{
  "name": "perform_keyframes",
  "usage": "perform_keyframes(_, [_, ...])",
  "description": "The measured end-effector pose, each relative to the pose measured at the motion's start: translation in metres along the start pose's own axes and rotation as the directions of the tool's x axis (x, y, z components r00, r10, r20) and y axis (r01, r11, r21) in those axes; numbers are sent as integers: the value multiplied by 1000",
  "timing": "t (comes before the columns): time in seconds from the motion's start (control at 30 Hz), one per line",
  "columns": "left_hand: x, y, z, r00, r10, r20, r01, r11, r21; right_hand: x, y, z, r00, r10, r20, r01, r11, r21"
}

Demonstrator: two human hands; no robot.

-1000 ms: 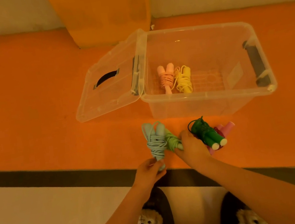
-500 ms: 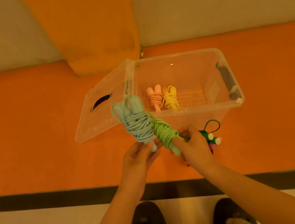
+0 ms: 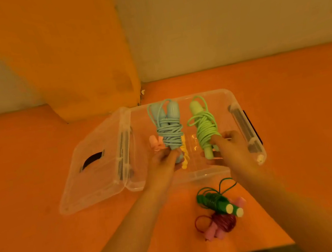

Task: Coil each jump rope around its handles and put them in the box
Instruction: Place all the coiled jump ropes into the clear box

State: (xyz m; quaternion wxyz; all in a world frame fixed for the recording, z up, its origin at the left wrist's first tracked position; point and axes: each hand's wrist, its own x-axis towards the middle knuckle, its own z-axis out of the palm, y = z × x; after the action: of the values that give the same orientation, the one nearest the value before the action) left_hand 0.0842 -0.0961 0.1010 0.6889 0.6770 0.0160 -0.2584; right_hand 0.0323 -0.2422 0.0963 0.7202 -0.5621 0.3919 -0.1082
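My left hand [image 3: 162, 161] grips the lower handles of a coiled light blue jump rope [image 3: 168, 128], held upright over the clear plastic box [image 3: 247, 134]. My right hand [image 3: 229, 147] grips a coiled light green jump rope [image 3: 205, 129] the same way, to the right of the blue one. Inside the box, a pink coiled rope [image 3: 156, 142] and a yellow coiled rope [image 3: 185, 159] lie partly hidden behind the blue rope and my left hand. On the orange surface in front of the box lie a dark green coiled rope [image 3: 216, 202] and a magenta rope with pink handles [image 3: 219, 225].
The box's clear lid [image 3: 95, 166] lies open to the left, hinged on the box. An orange pillar [image 3: 82, 51] and a pale wall rise behind. The orange surface ends at a dark strip near my body.
Both hands have moved apart and forward, carrying the blue and light green ropes from in front of the box to above its inside. The view has tilted upward.
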Motion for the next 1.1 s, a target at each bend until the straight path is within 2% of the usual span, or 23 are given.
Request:
perform_keyframes(0.1, [60, 1, 12, 994, -104, 46, 93, 975, 204, 57, -11, 1, 984, 175, 25, -173, 982, -73])
perform_keyframes(0.23, [108, -28, 35, 920, -351, 175, 304, 921, 244, 110, 4, -3, 924, 382, 33, -375, 918, -126])
perform_keyframes(0.3, [119, -52, 42, 883, -421, 207, 349, 884, 310, 129, 20, -7, 893, 450, 21, -441, 883, -159])
perform_keyframes(0.4, [137, -77, 43, 873, -451, 185, 362, 854, 374, 148, 37, -13, 862, 506, -38, -503, 841, -202])
perform_keyframes(0.53, [164, -95, 45, 890, -419, 178, 296, 830, 474, 160, 52, -15, 835, 540, -103, -535, 754, -382])
perform_keyframes(0.63, [169, -102, 48, 885, -435, 169, 302, 810, 502, 164, 56, -16, 841, 532, -98, -514, 730, -450])
perform_keyframes(0.77, [168, -103, 55, 862, -436, 259, 106, 654, 749, 161, 47, -18, 866, 497, -58, -447, 716, -536])
perform_keyframes(0.83, [166, -98, 56, 839, -451, 304, 60, 633, 772, 157, 45, -15, 849, 526, -52, -438, 647, -624])
perform_keyframes(0.9, [163, -92, 55, 839, -426, 339, -4, 618, 786, 152, 42, -12, 851, 521, -62, -433, 631, -644])
perform_keyframes(1.0, [158, -82, 51, 867, -352, 351, -74, 607, 791, 145, 35, -9, 937, 348, -37, -273, 661, -699])
perform_keyframes(1.1, [144, -65, 49, 891, -242, 384, -181, 587, 789, 130, 27, -6, 988, 151, 40, -91, 767, -635])
